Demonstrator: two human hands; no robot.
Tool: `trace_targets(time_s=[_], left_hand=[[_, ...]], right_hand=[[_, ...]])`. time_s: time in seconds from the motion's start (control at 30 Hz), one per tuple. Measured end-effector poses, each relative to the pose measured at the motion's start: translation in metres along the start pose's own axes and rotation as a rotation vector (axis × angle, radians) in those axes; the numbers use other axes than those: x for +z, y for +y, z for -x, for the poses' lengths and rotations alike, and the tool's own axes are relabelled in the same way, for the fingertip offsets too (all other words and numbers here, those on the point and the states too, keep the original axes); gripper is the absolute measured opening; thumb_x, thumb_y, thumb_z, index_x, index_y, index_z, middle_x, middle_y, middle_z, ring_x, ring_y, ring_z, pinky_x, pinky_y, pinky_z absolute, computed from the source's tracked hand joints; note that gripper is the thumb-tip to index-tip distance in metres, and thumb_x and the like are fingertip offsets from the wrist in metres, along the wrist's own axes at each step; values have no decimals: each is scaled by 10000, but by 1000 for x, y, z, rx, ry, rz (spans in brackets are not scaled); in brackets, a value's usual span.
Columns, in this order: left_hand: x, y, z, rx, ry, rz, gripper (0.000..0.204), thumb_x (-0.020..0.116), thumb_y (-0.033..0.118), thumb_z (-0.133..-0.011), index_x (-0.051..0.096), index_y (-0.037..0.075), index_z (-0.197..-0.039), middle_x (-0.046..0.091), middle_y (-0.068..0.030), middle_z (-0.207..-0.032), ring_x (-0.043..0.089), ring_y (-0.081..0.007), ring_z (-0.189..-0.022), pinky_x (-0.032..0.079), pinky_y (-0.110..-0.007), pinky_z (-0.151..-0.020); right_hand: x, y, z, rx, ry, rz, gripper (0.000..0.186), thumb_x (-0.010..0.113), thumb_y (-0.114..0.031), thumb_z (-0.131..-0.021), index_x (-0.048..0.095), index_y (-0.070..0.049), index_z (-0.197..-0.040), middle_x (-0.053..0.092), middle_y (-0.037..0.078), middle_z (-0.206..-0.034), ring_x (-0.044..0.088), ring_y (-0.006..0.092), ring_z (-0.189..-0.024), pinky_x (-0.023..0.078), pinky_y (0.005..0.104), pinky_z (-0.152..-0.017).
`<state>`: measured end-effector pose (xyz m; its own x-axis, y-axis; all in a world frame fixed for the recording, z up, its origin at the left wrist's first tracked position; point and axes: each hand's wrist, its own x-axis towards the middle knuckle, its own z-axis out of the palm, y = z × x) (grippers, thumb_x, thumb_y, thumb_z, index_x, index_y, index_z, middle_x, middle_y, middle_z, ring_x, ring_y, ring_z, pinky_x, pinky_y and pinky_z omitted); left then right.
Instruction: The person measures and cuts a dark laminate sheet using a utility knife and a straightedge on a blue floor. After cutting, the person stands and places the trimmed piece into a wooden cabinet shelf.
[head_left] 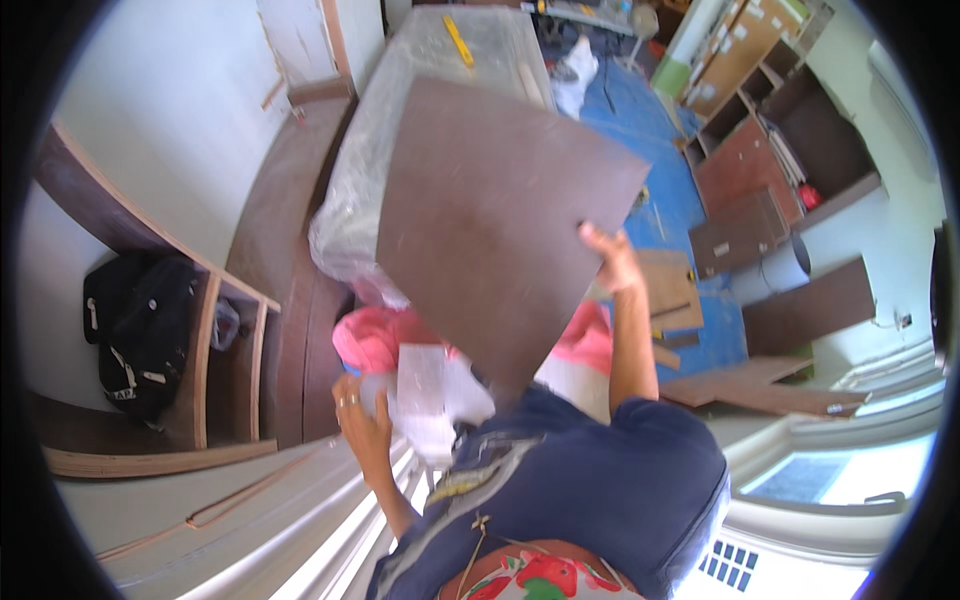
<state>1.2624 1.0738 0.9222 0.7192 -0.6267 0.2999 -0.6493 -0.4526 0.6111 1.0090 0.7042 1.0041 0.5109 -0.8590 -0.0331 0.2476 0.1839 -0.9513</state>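
My right hand (615, 262) grips a large dark brown panel (480, 215) by its right edge, thumb on the upper face. The panel is tilted in front of me, one corner pointing down toward my chest. My left hand (366, 420), with a ring on one finger, is apart from the panel at the lower left. Its fingers are curled by something pale and blurred that I cannot make out. Right beside it is a whitish, box-like piece (422, 380). Pink cloth (378, 340) shows behind that and on the other side of the panel.
A plastic-wrapped bulky piece (370, 190) stands ahead, a yellow level (458, 40) on top. A brown ledge (285, 200) runs along the left wall. A black bag (140, 330) sits in a shelf unit. Loose boards (810, 305) lie right, near blue floor covering (625, 150).
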Motion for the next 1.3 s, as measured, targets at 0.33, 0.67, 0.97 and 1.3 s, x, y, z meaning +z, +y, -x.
trace_targets(time_s=[0.33,0.67,0.97,1.3], left_hand=[[70,73,-11,245,-441,51,452,753,142,-851,595,64,-1267,583,-183,-1281,567,-388,-1189,442,-487,-981],[222,219,-26,525,-817,45,499,752,176,-859,576,63,-1313,608,-211,-1238,606,-428,-1116,490,-486,-914],[333,334,-25,661,-1212,41,540,750,291,-866,581,71,-1329,614,-205,-1269,617,-440,-1101,497,-511,-898],[467,357,-114,951,-1250,78,595,774,326,-825,582,69,-1325,638,-203,-1220,635,-390,-1122,508,-487,-930]], right_hand=[[-209,24,48,-202,392,-276,562,753,-177,-906,507,-45,-1394,611,95,-1285,601,251,-1171,517,418,-983],[-402,138,52,-204,924,-703,388,645,-106,-964,526,-8,-1320,614,132,-1268,605,294,-1180,533,461,-980],[-493,228,63,-151,1348,-1061,347,441,-178,-1056,456,56,-1312,582,195,-1257,612,364,-1141,624,509,-900],[-560,298,130,23,1582,-671,335,474,-180,-1014,587,86,-1182,654,191,-1150,614,331,-1136,544,453,-993]])
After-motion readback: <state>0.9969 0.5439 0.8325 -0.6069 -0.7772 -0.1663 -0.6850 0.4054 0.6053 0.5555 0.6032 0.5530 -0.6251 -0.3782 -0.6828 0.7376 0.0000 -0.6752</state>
